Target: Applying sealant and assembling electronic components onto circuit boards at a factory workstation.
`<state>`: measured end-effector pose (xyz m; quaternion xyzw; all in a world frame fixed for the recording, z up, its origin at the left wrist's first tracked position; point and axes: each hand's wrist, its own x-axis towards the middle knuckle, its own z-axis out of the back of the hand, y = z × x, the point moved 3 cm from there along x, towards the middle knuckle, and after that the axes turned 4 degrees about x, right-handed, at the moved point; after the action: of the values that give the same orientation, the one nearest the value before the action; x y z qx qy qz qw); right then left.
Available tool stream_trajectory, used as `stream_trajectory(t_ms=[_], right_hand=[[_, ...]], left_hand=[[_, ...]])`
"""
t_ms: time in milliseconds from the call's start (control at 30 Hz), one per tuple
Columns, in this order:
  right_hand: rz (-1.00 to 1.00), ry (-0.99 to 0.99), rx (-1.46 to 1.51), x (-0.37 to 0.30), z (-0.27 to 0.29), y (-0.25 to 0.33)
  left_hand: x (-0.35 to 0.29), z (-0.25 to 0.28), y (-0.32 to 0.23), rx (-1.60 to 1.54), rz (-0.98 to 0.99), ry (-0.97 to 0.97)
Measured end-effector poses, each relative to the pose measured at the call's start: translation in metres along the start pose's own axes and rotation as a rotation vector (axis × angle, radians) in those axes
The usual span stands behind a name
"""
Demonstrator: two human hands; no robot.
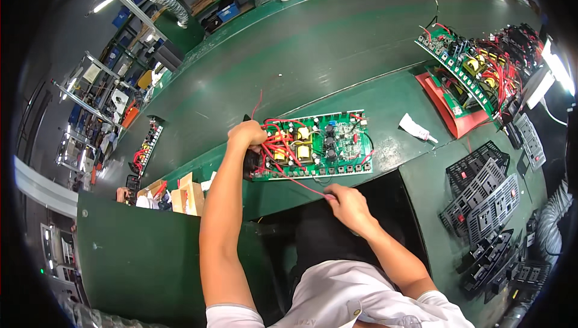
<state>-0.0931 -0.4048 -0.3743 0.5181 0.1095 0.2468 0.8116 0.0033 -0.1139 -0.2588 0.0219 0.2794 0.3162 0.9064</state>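
Note:
A green circuit board [348, 158] with yellow transformers, black capacitors and many red wires lies flat on the bench in front of me. At its left end stands a black end panel [249, 166]. My left hand [247, 133] is closed over the bundle of red wires beside that panel; its fingertips are partly hidden. A long thin red wire [304, 187] runs from the bundle past the board's near edge. My right hand [350, 206] pinches the end of this wire, just off the board and above my lap.
Wired boards [475, 81] are piled at the right on a red sheet [444, 111]. A white tube [415, 128] lies nearer. Vented panels [481, 201] cover the right side. Left are a cardboard box [191, 195], another board [146, 146] and another person's hand [122, 194].

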Motion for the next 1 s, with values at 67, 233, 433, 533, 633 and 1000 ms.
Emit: stream_trajectory(t_ms=[67, 233, 433, 533, 633, 1000], right_hand=[[-0.059, -0.052, -0.094, 0.002, 0.012, 0.004], [-0.048, -0.137, -0.247, 0.007, 0.027, -0.006], [0.029, -0.294, -0.306, 0.012, 0.02, -0.01], [0.008, -0.32, -0.352, 0.016, 0.029, -0.018], [-0.046, -0.343, -0.327, 0.017, 0.031, -0.019], [-0.198, -0.364, -0.407, 0.044, 0.041, -0.024]], left_hand=[[0.016, -0.004, 0.015, -0.01, -0.029, 0.066], [0.044, 0.044, 0.028, -0.139, -0.25, -0.119], [0.097, 0.032, 0.089, -0.29, -0.319, -0.328], [0.078, -0.008, 0.075, -0.936, -0.26, -0.156], [0.064, -0.045, 0.083, -1.163, -0.325, -0.097], [0.075, -0.079, 0.078, -1.177, -0.453, -0.301]])
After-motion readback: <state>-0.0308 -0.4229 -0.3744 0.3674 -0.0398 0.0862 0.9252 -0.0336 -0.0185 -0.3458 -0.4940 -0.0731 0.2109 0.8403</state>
